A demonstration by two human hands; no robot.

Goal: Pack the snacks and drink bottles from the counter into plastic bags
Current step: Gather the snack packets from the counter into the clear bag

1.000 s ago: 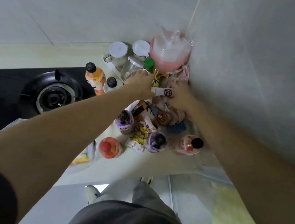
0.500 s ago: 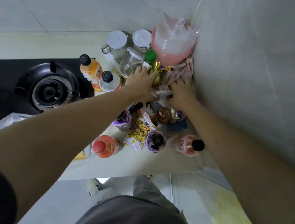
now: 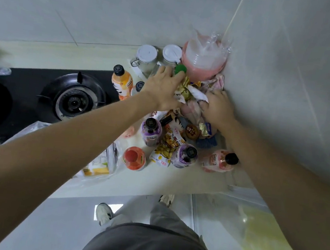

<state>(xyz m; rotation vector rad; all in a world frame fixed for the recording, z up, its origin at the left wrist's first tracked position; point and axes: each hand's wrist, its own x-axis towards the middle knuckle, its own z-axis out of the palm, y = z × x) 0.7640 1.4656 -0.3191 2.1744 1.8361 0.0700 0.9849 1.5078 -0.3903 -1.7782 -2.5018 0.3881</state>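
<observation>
- Heap of snack packets [image 3: 186, 92] piled in the counter corner, just in front of the pink tub [image 3: 203, 67] (gold, white and pale pink wrappers, crumpled together).
- Left hand [image 3: 164, 87] laid on the heap's left flank, fingers spread and bent over the gold wrapper, fingertips reaching toward the pink tub's base; grip on a single packet not clear.
- Right hand [image 3: 218, 106] pressed on the heap's right side, against the wall, fingers curled down into the pale wrappers; what exactly is pinched cannot be told.
- Green cap [image 3: 181, 69] just left of the pink tub, touching the left hand's fingers.
- Two white-lidded jars [image 3: 147, 55] farther left of the pink tub, against the back wall.
- Orange drink bottle [image 3: 122, 82] left and nearer, beside the stove burner [image 3: 73, 99].
- Nearer than the heap, well in front of the pink tub: two purple bottles [image 3: 151, 130], a red-capped bottle [image 3: 134, 158], a pink bottle [image 3: 218, 161] lying tilted, more yellow snack bags [image 3: 165, 152] between them.
- Clear plastic bag [image 3: 101, 162] with a yellow pack inside, at the counter's near edge, partly under the left forearm.
</observation>
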